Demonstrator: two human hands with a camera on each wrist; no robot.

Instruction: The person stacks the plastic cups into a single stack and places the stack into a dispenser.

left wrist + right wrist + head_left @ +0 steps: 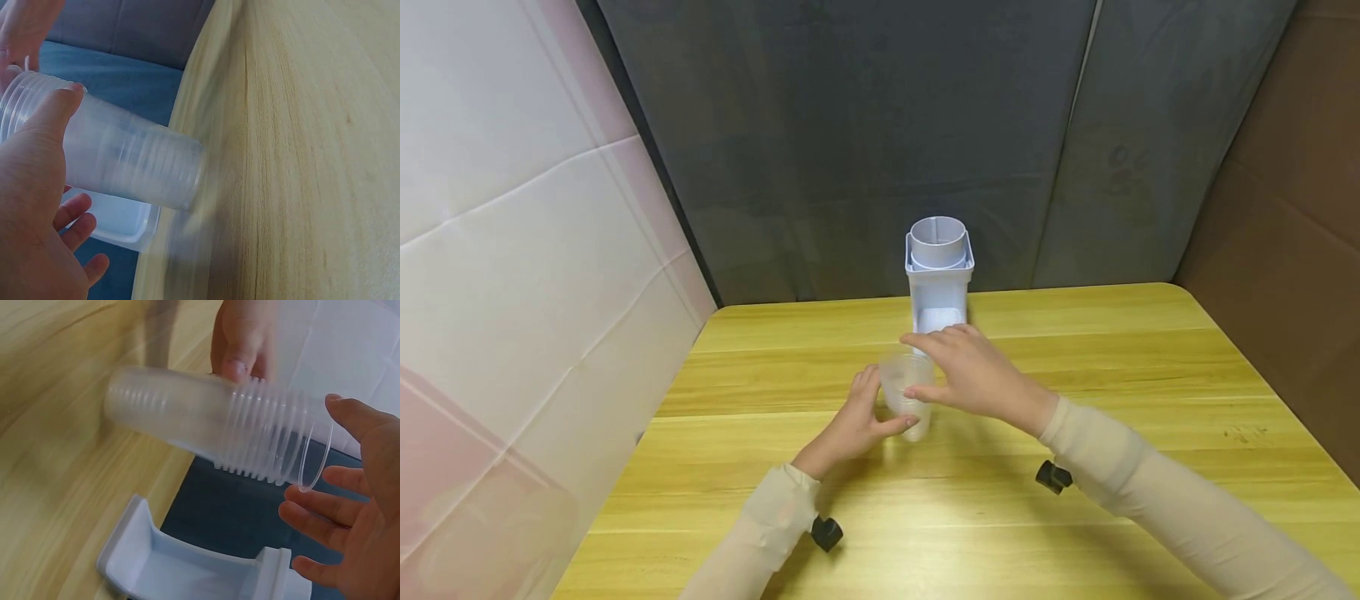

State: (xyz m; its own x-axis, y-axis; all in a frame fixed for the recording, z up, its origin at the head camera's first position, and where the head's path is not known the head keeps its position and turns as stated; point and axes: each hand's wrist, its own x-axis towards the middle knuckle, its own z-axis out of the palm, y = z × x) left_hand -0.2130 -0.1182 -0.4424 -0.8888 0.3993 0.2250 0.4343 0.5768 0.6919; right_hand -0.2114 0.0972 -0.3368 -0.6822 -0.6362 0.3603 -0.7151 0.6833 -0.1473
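Observation:
A stack of clear plastic cups (pixel 897 377) is held slightly above the table, its nested rims plain in the right wrist view. My left hand (pixel 850 423) grips the stack from the side, its thumb (pixel 59 112) laid along the cups. On the rim side, my right hand (pixel 977 375) has its thumb and fingers spread around the open end of the outermost cup (pixel 315 456), holding nothing firmly. Whether its fingertips touch the rim I cannot tell. Behind the hands stands a pale white cup dispenser (pixel 938 287) with a round tube on top.
The wooden table (pixel 1112 483) spreads out under both arms. A dark grey partition (pixel 850 150) rises behind the dispenser, a pale sheet (pixel 535 275) hangs at the left and a brown panel (pixel 1285 192) stands at the right.

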